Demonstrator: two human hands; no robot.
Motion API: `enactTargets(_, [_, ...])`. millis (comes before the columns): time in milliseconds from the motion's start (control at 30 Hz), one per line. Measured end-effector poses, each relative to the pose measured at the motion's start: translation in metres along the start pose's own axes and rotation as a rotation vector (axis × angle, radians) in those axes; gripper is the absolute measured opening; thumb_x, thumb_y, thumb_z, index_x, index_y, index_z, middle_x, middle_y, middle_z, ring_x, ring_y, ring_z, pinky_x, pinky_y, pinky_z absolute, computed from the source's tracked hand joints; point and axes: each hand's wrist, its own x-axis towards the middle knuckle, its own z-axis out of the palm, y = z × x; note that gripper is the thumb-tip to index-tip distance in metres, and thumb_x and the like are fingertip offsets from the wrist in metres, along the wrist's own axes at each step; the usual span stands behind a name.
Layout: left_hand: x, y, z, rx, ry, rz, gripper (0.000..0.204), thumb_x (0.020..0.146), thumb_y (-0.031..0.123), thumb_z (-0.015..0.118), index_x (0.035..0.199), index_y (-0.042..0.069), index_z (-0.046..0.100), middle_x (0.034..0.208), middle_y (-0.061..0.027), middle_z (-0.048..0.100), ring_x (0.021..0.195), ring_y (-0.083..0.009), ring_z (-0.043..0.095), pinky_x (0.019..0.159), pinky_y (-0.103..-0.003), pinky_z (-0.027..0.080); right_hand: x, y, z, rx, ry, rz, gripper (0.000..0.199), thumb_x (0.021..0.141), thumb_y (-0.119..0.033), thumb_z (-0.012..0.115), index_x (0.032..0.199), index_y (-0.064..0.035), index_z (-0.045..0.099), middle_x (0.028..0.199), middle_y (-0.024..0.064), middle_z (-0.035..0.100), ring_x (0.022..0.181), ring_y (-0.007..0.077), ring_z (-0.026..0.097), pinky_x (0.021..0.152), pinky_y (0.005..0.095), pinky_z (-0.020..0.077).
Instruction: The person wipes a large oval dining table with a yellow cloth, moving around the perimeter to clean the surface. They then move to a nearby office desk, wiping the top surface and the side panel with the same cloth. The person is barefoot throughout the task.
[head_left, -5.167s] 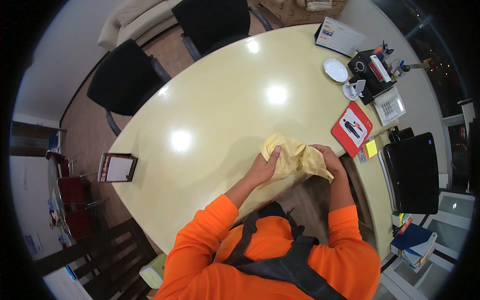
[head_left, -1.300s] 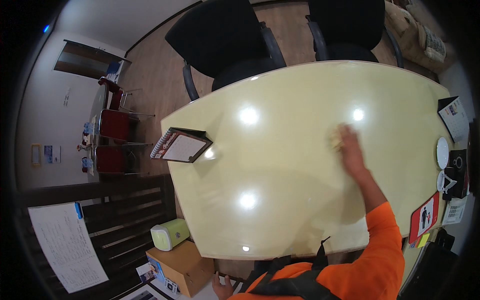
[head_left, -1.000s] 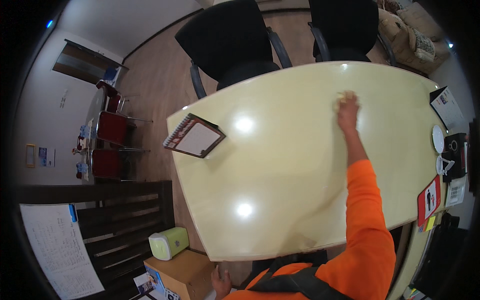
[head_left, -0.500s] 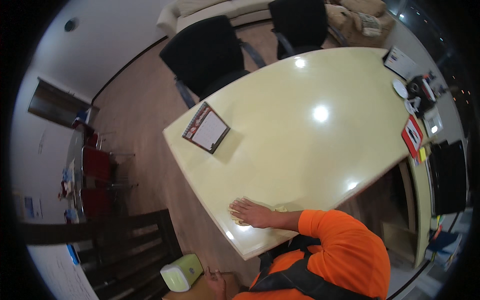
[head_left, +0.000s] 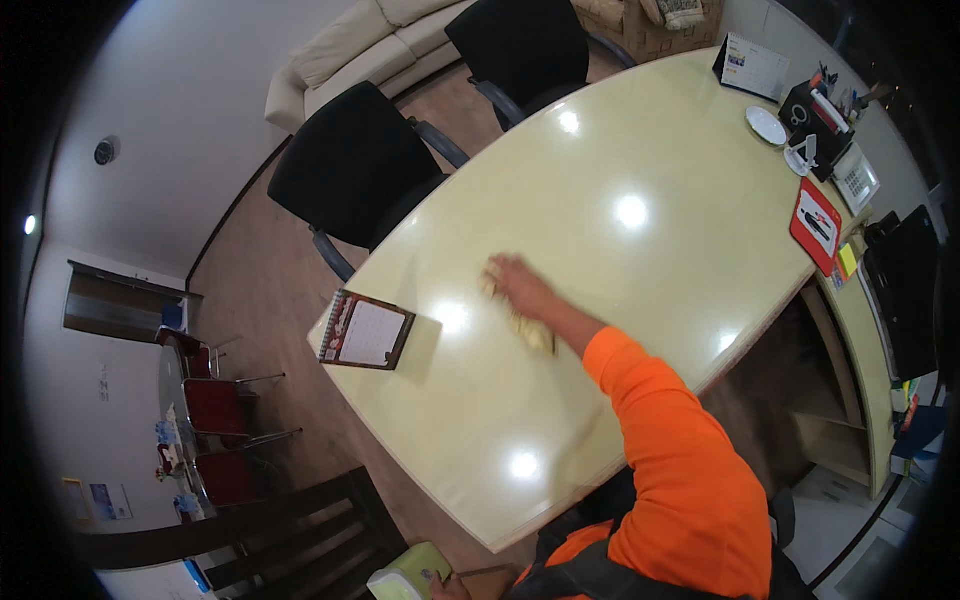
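My right hand [head_left: 524, 288], blurred by motion, presses a pale yellow cloth [head_left: 535, 335] onto the glossy cream desk [head_left: 640, 130]. Part of the cloth shows by the fingertips, and a loose end trails beneath the wrist. The orange sleeve reaches in from the lower right. Left of this hand, a spiral desk calendar [head_left: 366, 333] stands near the desk's left corner. Only a bit of my left hand [head_left: 450, 588] shows at the lower edge, beside a light green bin [head_left: 412, 573]; its fingers are mostly hidden.
Black chairs [head_left: 355, 165] line the far side. At the right stand another calendar [head_left: 750, 68], a black pen holder [head_left: 815, 120], a white telephone [head_left: 856, 178], a red-edged mat [head_left: 816, 226] and a black monitor [head_left: 905, 295]. A dark slatted wooden piece [head_left: 330, 530] is at lower left.
My right hand has swept the cloth from the desk's near left end forward to its middle. The view has shifted, and my left hand now sits lower, by the bin.
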Motion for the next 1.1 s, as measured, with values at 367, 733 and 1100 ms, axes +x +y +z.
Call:
enactTargets(367, [-0.005, 0.035, 0.003, 0.144, -0.115, 0.04, 0.056, 0.087, 0.024, 0.066, 0.13, -0.008, 0.05, 0.12, -0.0278, 0.057, 0.105, -0.0374, 0.057, 0.091, -0.043, 0.045, -0.279, 0.277, -0.199, -0.504, 0.393, 0.764, 0.06, 0.071, 0.003, 0.058, 0.131, -0.0077, 0.055, 0.148, 0.0099, 0.04, 0.142, 0.0336, 0.025, 0.118, 0.0425, 0.02])
enactTargets(733, [-0.001, 0.032, -0.015, -0.035, -0.09, 0.169, 0.049, 0.086, 0.019, 0.066, 0.124, -0.01, 0.054, 0.116, -0.0287, 0.058, 0.106, -0.0394, 0.058, 0.092, -0.043, 0.046, -0.353, 0.229, -0.175, -0.511, 0.584, 0.786, 0.044, 0.097, -0.014, 0.04, 0.139, -0.0034, 0.043, 0.146, 0.024, 0.036, 0.138, 0.0436, 0.028, 0.114, 0.0481, 0.024])
enactTargets(1100, [0.07, -0.085, -0.064, -0.147, -0.069, 0.146, 0.049, 0.09, 0.023, 0.064, 0.13, -0.003, 0.052, 0.121, -0.0233, 0.056, 0.104, -0.0352, 0.056, 0.091, -0.041, 0.045, -0.143, -0.088, 0.047, 0.221, 0.038, 0.136, 0.044, 0.101, -0.026, 0.033, 0.142, -0.0119, 0.042, 0.154, 0.0144, 0.029, 0.146, 0.0313, 0.014, 0.118, 0.0505, 0.0013])
